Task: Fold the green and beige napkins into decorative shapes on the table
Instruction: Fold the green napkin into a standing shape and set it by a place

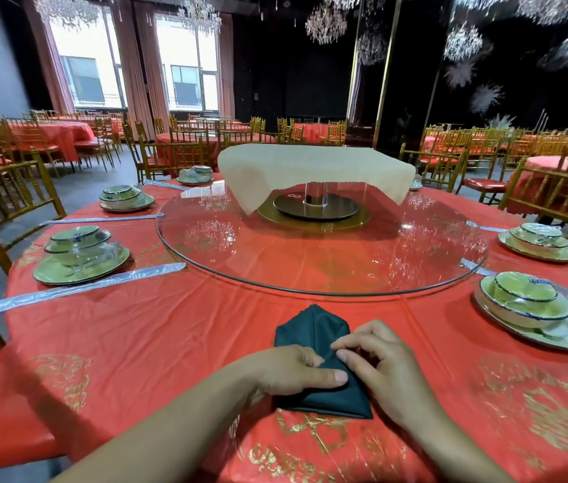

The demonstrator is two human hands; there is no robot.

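Currently green napkin (311,332) pinched mid-fold by left hand (289,371), right hand (385,367) fingers (347,340).

My left hand (286,371) covers the middle of the green napkin (314,329), its fingertips curling out of sight against the fold. My right hand (380,364) hides the cloth's right side. Both forearms (171,420) run off the bottom edge, as does the near rim of the desk (171,343). The beige napkin (310,165) drapes over a stand (only a clear post (315,193) shows beneath). The blue mark on the nearest right-hand bowl (519,291) is too small to read.
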